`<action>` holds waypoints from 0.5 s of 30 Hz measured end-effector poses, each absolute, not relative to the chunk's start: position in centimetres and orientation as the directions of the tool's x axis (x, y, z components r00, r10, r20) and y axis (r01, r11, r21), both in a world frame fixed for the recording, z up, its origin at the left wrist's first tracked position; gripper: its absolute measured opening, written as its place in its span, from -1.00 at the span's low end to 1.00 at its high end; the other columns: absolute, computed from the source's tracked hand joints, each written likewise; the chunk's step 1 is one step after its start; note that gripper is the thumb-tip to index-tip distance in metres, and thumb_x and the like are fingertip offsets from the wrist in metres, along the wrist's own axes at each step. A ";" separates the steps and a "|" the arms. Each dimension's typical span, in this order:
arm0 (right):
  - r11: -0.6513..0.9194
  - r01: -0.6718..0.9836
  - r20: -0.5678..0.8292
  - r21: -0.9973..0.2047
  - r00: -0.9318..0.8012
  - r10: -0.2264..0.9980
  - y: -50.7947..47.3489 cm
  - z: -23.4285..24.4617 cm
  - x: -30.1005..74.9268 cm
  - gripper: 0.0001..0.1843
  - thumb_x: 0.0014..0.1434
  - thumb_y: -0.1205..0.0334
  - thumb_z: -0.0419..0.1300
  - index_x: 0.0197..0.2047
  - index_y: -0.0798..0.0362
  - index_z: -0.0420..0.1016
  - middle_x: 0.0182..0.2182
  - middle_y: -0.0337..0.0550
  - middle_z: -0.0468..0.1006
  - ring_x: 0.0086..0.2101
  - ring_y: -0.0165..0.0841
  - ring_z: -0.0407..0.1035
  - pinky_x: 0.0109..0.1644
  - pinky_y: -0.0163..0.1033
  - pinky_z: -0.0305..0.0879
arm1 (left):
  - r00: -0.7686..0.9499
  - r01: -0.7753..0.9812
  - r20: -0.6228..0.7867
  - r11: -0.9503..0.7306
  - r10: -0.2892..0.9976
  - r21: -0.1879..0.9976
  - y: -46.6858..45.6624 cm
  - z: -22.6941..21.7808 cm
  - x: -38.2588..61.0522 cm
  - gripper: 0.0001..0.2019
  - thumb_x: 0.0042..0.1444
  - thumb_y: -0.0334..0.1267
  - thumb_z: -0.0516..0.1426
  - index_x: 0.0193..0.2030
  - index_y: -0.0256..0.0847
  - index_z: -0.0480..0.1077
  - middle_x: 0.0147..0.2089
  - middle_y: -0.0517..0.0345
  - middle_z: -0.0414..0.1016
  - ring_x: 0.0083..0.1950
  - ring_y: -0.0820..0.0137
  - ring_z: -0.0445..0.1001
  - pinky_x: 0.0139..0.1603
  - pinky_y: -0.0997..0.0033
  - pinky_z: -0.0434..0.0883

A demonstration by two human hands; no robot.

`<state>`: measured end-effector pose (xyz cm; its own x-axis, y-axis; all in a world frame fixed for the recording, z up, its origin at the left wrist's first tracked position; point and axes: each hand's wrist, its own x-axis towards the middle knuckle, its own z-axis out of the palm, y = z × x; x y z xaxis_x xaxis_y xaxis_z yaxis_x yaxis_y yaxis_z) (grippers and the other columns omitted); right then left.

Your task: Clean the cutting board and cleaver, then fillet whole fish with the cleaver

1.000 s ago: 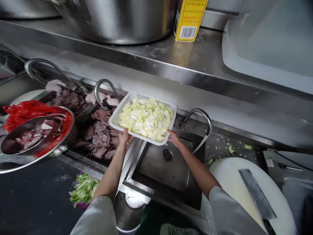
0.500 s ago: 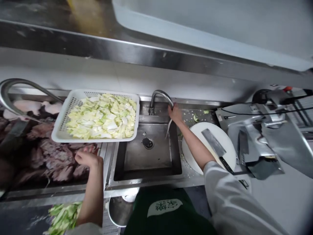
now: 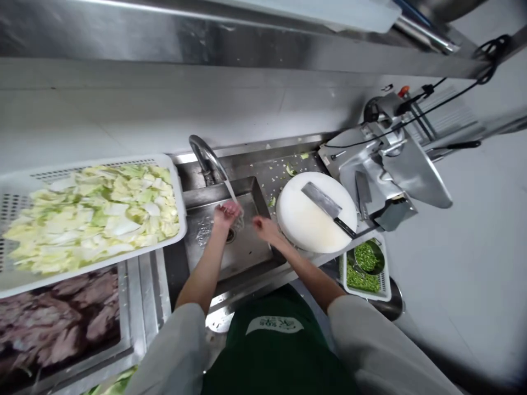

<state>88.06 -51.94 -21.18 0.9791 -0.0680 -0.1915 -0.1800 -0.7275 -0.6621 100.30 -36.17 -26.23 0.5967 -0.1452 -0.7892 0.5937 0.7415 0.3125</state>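
Note:
Water runs from the curved faucet (image 3: 208, 156) into the metal sink (image 3: 242, 258). My left hand (image 3: 226, 214) is under the stream, holding nothing, its fingers loosely apart and wet. Just right of it, over the basin, my right hand (image 3: 267, 229) has its fingers curled in with nothing visible in them. The two hands are apart. Splashing water spreads to the left of my left hand, and the drain (image 3: 231, 236) shows partly behind it.
Left of the sink is a white perforated basket (image 3: 181, 219) of chopped cabbage (image 3: 111, 214), above raw meat (image 3: 61, 318). To the right lie a round white cutting board (image 3: 296, 219), a cleaver (image 3: 323, 200) and a slicing machine (image 3: 395, 148). Chopped greens (image 3: 364, 269) stand lower right.
My right hand has let go of the faucet and come down over the sink. My left hand has moved from beside the meat into the running water. The view has shifted right.

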 end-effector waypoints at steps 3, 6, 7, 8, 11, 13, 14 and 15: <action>-0.690 -0.391 -0.274 -0.610 0.920 -0.279 -59.0 -22.6 77.1 -0.74 0.32 0.26 0.07 -0.36 0.04 0.52 -0.43 -0.15 0.61 -0.38 -0.32 0.47 -0.22 -0.28 0.34 | 0.661 0.579 -0.727 0.742 -0.184 0.338 -38.2 -26.9 104.3 -0.64 0.36 -0.26 -0.15 -0.38 -0.21 0.35 -0.46 0.07 0.47 -0.40 0.34 0.53 -0.22 0.29 0.55; -0.587 -0.610 -0.311 -0.532 0.786 -0.535 -65.4 -22.9 66.3 -0.64 0.35 0.11 0.02 -0.42 0.04 0.48 -0.47 -0.12 0.59 -0.40 -0.29 0.47 -0.27 -0.27 0.31 | 0.706 0.592 -0.675 0.700 -0.212 0.399 -39.4 -28.0 106.7 -0.69 0.34 -0.23 -0.08 -0.42 -0.20 0.31 -0.46 0.08 0.48 -0.44 0.36 0.51 -0.25 0.31 0.55; -0.552 -0.667 -0.309 -0.500 0.733 -0.606 -67.0 -23.0 63.2 -0.60 0.37 0.06 0.00 -0.41 0.04 0.48 -0.45 -0.08 0.60 -0.39 -0.27 0.48 -0.26 -0.25 0.32 | 0.720 0.589 -0.663 0.686 -0.205 0.427 -39.8 -28.5 107.2 -0.70 0.33 -0.24 -0.06 -0.44 -0.19 0.30 -0.48 0.10 0.46 -0.45 0.37 0.50 -0.26 0.33 0.55; -0.524 -0.723 -0.307 -0.450 0.676 -0.670 -68.4 -23.1 60.7 -0.58 0.38 0.04 -0.02 -0.40 0.04 0.49 -0.43 -0.04 0.62 -0.37 -0.25 0.49 -0.23 -0.23 0.33 | 0.734 0.583 -0.652 0.671 -0.192 0.458 -40.4 -28.9 107.6 -0.71 0.32 -0.25 -0.04 -0.45 -0.18 0.28 -0.50 0.13 0.42 -0.46 0.39 0.48 -0.26 0.36 0.55; -0.496 -0.821 -0.287 -0.284 0.566 -0.773 -71.2 -24.3 56.9 -0.62 0.36 0.10 -0.01 -0.22 0.10 0.58 -0.28 0.09 0.67 -0.23 -0.17 0.55 -0.06 -0.17 0.39 | 0.794 0.570 -0.586 0.528 -0.160 0.629 -42.3 -29.9 106.7 -0.73 0.27 -0.33 0.00 -0.49 -0.17 0.17 -0.56 0.23 0.28 -0.51 0.47 0.40 -0.29 0.47 0.51; -0.564 -0.794 -0.236 -0.226 0.607 -0.759 -72.0 -26.1 57.8 -0.61 0.31 0.19 0.03 0.02 0.18 0.58 -0.05 0.21 0.66 -0.01 -0.09 0.53 0.14 -0.09 0.38 | 0.819 0.568 -0.559 0.325 -0.130 0.756 -43.4 -30.8 104.1 -0.77 0.21 -0.40 0.00 -0.49 -0.15 0.15 -0.56 0.26 0.25 -0.53 0.47 0.38 -0.31 0.47 0.50; -0.613 -0.761 -0.198 -0.213 0.648 -0.735 -72.0 -27.2 59.0 -0.54 0.29 0.21 0.04 0.13 0.23 0.54 0.08 0.27 0.62 0.12 -0.06 0.47 0.25 -0.03 0.33 | 0.827 0.561 -0.551 0.224 -0.111 0.797 -43.9 -31.3 102.4 -0.80 0.17 -0.43 0.00 -0.46 -0.15 0.18 -0.54 0.24 0.28 -0.51 0.46 0.39 -0.30 0.43 0.51; -0.653 -0.730 -0.154 -0.202 0.682 -0.715 -71.9 -28.4 60.5 -0.47 0.27 0.22 0.05 0.23 0.28 0.47 0.18 0.33 0.55 0.23 -0.01 0.38 0.34 0.05 0.26 | 0.834 0.552 -0.545 0.140 -0.089 0.822 -44.4 -31.9 100.5 -0.85 0.14 -0.44 0.00 -0.43 -0.16 0.23 -0.50 0.21 0.35 -0.48 0.43 0.43 -0.27 0.37 0.54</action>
